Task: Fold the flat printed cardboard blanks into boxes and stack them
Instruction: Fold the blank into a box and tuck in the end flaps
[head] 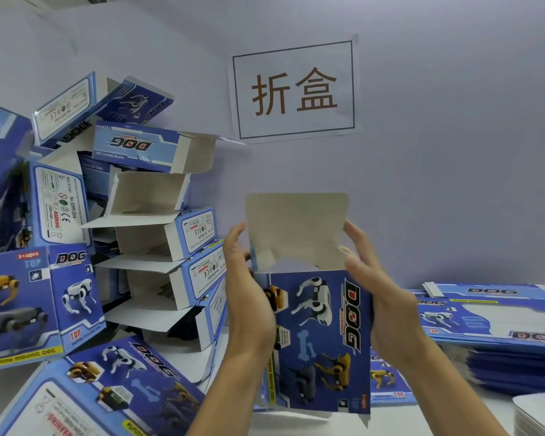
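Box in hand: I hold a half-formed blue box (320,338) upright in front of me, its printed face toward me and its plain grey top flap (296,228) standing straight up.
Print on the box: "DOG" in large black-and-red letters runs sideways down the face, beside pictures of white, yellow and grey robot dogs and a pale bone; "FUNNY MOVING DOG" runs along a yellow strip at the box's left edge.
Left hand: my left hand (249,294) grips the box's left side, fingers curled round the edge, fingertips reaching up beside the flap.
Right hand: my right hand (378,297) clasps the box's right side, palm against the wall, thumb bent in over the open top.
Wall sign: above the box, a white sheet (294,89) with a dark border carries two brown characters, "折盒".
Finished stack: left of the box, folded boxes (158,247) lie heaped against the wall, flaps open, showing "DOG", "WARNING!", "No. 5599-20A", a CE mark, "3+ ages" and "TOP".
Flat blanks: right of the box, a pile of flat printed blanks (497,325) rests on the white table (453,420), reading "DOG" and "TOP".
Corner: a stack of white sheets (538,413) shows at the frame's lower right, beyond the blanks.
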Available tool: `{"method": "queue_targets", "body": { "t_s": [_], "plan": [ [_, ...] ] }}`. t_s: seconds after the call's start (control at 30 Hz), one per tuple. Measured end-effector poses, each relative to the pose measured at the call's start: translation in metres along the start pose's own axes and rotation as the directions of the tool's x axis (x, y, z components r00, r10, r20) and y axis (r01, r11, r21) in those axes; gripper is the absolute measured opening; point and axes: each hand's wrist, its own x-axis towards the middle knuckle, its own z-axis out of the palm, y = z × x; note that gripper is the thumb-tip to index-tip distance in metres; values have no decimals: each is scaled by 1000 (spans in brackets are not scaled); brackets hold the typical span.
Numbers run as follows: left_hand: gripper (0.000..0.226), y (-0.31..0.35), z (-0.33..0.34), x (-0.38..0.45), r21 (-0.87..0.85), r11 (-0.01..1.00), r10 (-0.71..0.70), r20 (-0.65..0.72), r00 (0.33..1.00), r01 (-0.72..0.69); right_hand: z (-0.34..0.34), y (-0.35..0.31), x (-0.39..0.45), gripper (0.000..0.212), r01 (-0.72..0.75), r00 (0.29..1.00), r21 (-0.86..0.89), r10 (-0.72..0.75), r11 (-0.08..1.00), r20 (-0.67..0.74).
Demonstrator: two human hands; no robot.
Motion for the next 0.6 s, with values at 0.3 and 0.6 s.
{"method": "queue_targets", "body": {
  "t_s": [0.3,0.6],
  "plan": [
    [23,17,-16,17,162,985,-88,174,981,60,-16,-35,2,38,-137,977,-34,129,990,-172],
    [31,29,-31,24,151,983,-145,321,936,101,-9,-50,1,28,-49,983,124,70,991,-172]
  ]
}}
